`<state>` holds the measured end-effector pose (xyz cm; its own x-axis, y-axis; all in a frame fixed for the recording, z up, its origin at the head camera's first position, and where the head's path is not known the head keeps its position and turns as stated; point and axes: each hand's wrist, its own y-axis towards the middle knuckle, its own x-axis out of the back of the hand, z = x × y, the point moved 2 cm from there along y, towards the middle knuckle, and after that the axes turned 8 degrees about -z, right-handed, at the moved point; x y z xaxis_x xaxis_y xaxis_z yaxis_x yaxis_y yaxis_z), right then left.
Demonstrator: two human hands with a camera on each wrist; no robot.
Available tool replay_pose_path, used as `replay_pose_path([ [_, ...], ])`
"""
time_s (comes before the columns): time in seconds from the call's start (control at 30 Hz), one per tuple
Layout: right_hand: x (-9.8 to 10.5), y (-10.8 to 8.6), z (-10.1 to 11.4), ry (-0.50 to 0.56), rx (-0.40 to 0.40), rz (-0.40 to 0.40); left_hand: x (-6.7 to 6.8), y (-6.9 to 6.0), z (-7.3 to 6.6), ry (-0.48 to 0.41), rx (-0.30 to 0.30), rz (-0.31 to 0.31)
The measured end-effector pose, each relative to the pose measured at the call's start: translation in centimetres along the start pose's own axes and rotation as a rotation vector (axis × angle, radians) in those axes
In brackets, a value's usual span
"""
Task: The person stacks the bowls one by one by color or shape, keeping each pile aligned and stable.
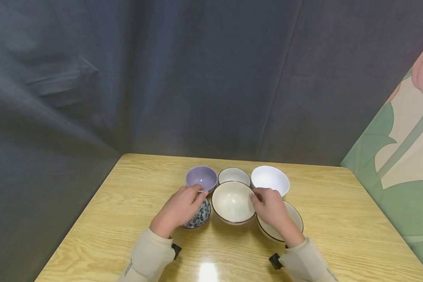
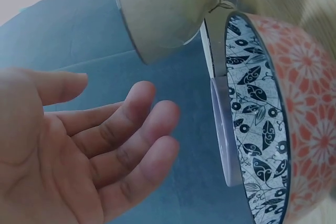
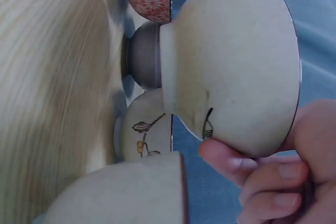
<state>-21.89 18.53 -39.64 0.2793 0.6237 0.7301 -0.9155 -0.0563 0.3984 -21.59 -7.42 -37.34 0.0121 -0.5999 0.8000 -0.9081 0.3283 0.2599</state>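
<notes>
Locate cream bowl (image 1: pixel 234 201), raised above bench (image 1: pixel 342 219), pinched at 3 o'clock by right hand (image 1: pixel 270 207); find left hand (image 1: pixel 179 208) loosely spread near 9 o'clock, not touching. Treat as likely ceramic: stiff, slick, breakable, fairly light. Hold by opposite walls.

Glossy, ceramic-looking central cream bowl (image 1: pixel 232 201), shiny smooth purple bowl (image 1: pixel 201 175), smooth white bowl (image 1: pixel 269 179), smooth leaf-patterned bowl (image 2: pixel 257 119), wood-grain desk (image 1: pixel 338 207) with a slight sheen, matt cloth curtain (image 1: pixel 204 78), cloth sleeves (image 1: pixel 150 252)
</notes>
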Motion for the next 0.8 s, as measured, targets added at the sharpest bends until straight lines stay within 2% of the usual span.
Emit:
replay_pose_path([
  [0.17,0.7,-0.2,0.1,0.023,0.011,-0.05,-0.1,0.0,-0.2,-0.009,-0.003,-0.021],
  [0.3,1.3,-0.4,0.1,0.036,-0.005,-0.048,-0.2,-0.1,-0.4,-0.021,-0.017,-0.022],
  [0.57,2.1,-0.9,0.1,0.09,-0.057,-0.049,-0.6,-0.4,-0.9,-0.108,-0.092,0.023],
  [0.67,2.4,-1.1,-0.1,0.106,-0.073,-0.057,-0.5,-0.5,-1.2,-0.106,-0.1,0.021],
  [0.8,2.7,-1.2,-0.2,0.112,-0.072,-0.067,-0.5,-0.6,-1.6,-0.13,-0.087,0.051],
])
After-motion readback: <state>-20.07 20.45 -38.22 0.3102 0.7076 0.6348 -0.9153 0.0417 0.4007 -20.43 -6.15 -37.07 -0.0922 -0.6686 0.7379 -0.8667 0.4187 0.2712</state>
